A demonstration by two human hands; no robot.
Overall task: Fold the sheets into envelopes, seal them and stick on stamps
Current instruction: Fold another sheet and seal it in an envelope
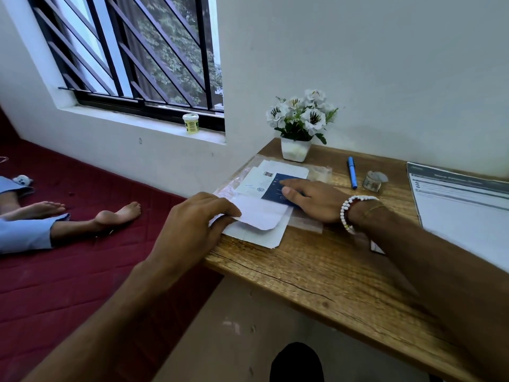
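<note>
Envelope (261, 216) at table (316, 271) edge, left hand (198, 219) pinching it, right hand (314, 201) flat

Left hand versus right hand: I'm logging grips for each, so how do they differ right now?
The left hand curls its fingers round the folded white sheet's edge; the right hand lies flat, fingers straight, pressing the blue printed sheet. The right hand's wrist wears a beaded bracelet; the left hand's wrist is bare. Both rest on the paper pile on the wooden table.

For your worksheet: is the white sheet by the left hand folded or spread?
Partly folded: the left hand holds one flap of the white sheet turned over.
</note>
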